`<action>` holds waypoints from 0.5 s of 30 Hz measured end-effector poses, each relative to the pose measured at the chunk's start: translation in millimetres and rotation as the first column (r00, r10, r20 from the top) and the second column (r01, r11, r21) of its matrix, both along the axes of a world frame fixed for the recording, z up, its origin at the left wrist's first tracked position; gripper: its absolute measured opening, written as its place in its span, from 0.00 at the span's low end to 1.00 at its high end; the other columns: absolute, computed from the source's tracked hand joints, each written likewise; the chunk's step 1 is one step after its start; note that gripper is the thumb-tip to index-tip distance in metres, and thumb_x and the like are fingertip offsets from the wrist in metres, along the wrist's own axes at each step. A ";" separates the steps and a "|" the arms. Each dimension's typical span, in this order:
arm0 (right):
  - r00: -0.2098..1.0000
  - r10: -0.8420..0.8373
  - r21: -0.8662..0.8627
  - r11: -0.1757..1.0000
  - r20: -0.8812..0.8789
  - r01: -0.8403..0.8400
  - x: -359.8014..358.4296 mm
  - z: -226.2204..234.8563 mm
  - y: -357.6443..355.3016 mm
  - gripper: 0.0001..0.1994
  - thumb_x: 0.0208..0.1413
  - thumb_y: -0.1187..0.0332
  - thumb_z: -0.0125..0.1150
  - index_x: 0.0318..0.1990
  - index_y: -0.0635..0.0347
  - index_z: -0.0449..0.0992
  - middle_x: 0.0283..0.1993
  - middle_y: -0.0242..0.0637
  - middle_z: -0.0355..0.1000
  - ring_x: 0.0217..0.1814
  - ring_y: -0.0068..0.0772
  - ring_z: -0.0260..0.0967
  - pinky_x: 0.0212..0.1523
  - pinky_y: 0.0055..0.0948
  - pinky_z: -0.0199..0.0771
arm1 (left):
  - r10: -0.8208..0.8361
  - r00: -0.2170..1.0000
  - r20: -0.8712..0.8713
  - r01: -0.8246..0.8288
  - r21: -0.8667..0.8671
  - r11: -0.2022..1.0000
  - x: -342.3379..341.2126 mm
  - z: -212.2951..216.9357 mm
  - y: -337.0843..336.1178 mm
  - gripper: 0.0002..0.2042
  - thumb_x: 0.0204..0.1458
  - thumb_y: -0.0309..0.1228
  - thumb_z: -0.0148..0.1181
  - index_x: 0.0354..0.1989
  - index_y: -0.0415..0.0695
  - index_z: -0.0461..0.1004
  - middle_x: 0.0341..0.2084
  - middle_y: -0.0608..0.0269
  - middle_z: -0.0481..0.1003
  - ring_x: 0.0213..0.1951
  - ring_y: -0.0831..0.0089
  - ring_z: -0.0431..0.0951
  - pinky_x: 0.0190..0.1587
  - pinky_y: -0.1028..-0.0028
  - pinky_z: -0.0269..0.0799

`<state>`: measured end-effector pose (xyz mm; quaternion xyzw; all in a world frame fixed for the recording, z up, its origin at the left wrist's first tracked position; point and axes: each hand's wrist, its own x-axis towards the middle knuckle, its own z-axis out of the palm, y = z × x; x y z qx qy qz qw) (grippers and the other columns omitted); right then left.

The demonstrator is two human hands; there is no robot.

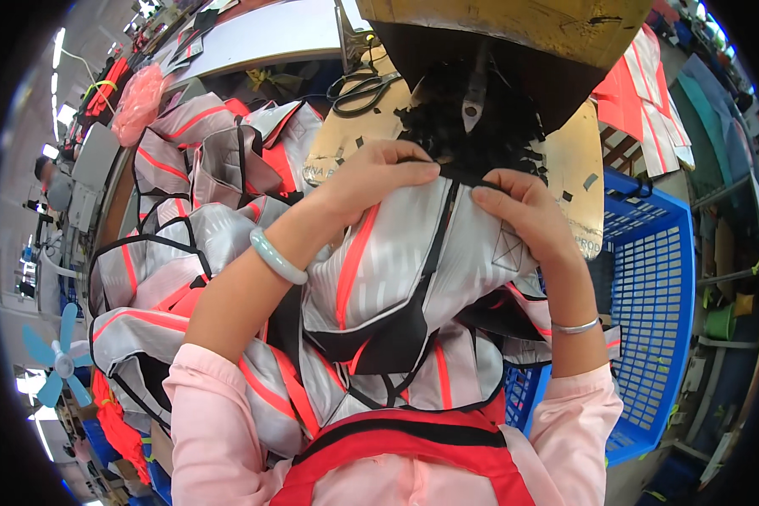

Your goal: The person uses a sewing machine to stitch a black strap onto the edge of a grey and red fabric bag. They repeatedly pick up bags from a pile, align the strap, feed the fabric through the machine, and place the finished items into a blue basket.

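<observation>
Between my hands hangs a silver-grey reflective vest (396,270) with a neon orange stripe and black binding. The thumb and fingers of my left hand (364,179) are closed on its black edge. My right hand (533,212) pinches the same edge a short way to the right. Just beyond my fingers, a pointed metal part (474,103) with a hole sticks down from under a worn yellow machine housing (514,21). Black fabric scraps (447,126) lie thickly below it. The rest of the vest spreads over my lap, mingled with similar pieces.
Left of me, a large heap of grey, orange and black vests (156,253) piles up. Black-handled scissors (363,91) lie on the cardboard-covered table (333,148). A blue plastic basket (687,278) stands to the right. Orange and grey pieces (649,101) hang at the far right.
</observation>
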<state>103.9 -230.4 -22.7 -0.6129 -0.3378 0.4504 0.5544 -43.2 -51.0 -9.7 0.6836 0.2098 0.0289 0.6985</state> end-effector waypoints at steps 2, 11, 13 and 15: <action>0.999 -0.035 0.011 0.999 -0.015 0.035 9.8 -0.5 7.4 0.09 0.51 0.65 0.61 0.33 0.63 0.75 0.26 0.21 0.68 0.26 0.09 0.60 0.27 0.13 0.60 | 0.039 0.999 0.002 -0.039 -0.044 0.998 9.6 4.2 3.2 0.08 0.51 0.31 0.61 0.37 0.41 0.75 0.29 0.71 0.75 0.31 0.85 0.73 0.35 0.83 0.68; 0.997 -0.079 -0.022 0.997 -0.011 0.079 23.2 -1.9 21.3 0.11 0.51 0.64 0.62 0.34 0.63 0.75 0.27 0.24 0.70 0.27 0.11 0.63 0.29 0.14 0.63 | 0.121 0.993 0.018 -0.117 -0.130 0.985 28.9 -11.1 12.7 0.11 0.50 0.32 0.62 0.37 0.37 0.75 0.28 0.66 0.75 0.30 0.80 0.74 0.34 0.80 0.70; 0.994 -0.108 -0.028 0.994 -0.029 0.107 25.0 -3.6 22.8 0.11 0.50 0.64 0.62 0.35 0.63 0.76 0.28 0.25 0.71 0.27 0.11 0.64 0.29 0.14 0.64 | 0.104 0.994 0.020 -0.101 -0.117 0.988 32.6 -12.2 16.9 0.11 0.49 0.32 0.62 0.37 0.37 0.75 0.29 0.66 0.75 0.30 0.79 0.74 0.34 0.79 0.70; 0.993 -0.116 -0.034 0.993 -0.002 0.116 29.3 -5.1 23.6 0.11 0.50 0.64 0.62 0.35 0.64 0.76 0.28 0.25 0.71 0.28 0.12 0.65 0.30 0.14 0.64 | 0.078 0.997 0.012 -0.076 -0.131 0.989 36.7 -10.0 19.8 0.12 0.49 0.32 0.62 0.38 0.37 0.75 0.29 0.65 0.75 0.31 0.78 0.75 0.35 0.79 0.71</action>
